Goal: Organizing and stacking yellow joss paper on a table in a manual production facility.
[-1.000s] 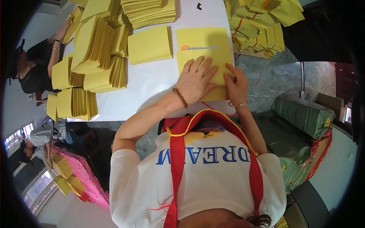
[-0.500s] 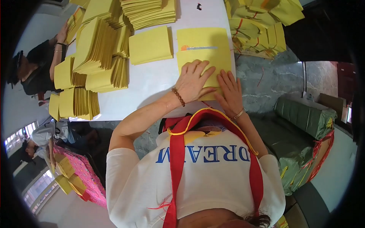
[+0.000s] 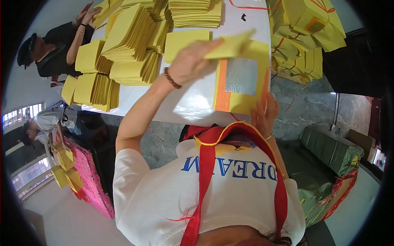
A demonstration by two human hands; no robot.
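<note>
Yellow paper sheet (image 3: 232, 45) lifted clear above the open stack (image 3: 242, 88), whose top sheet shows a silver foil square with an orange band, at the near edge of the white table (image 3: 193, 102). The left hand (image 3: 193, 61) pinches the raised sheet; the right hand (image 3: 266, 114) lies open, pressing the stack's near edge. Judging by the many fanned piles (image 3: 131, 45) beyond, much is done, and the open stack remains.

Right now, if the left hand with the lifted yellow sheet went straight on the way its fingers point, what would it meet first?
The left hand points toward the bundled yellow packs tied with red string. Those would likely come first, though depth is unclear; below its path lies the yellow sheet with the silver square.
</note>
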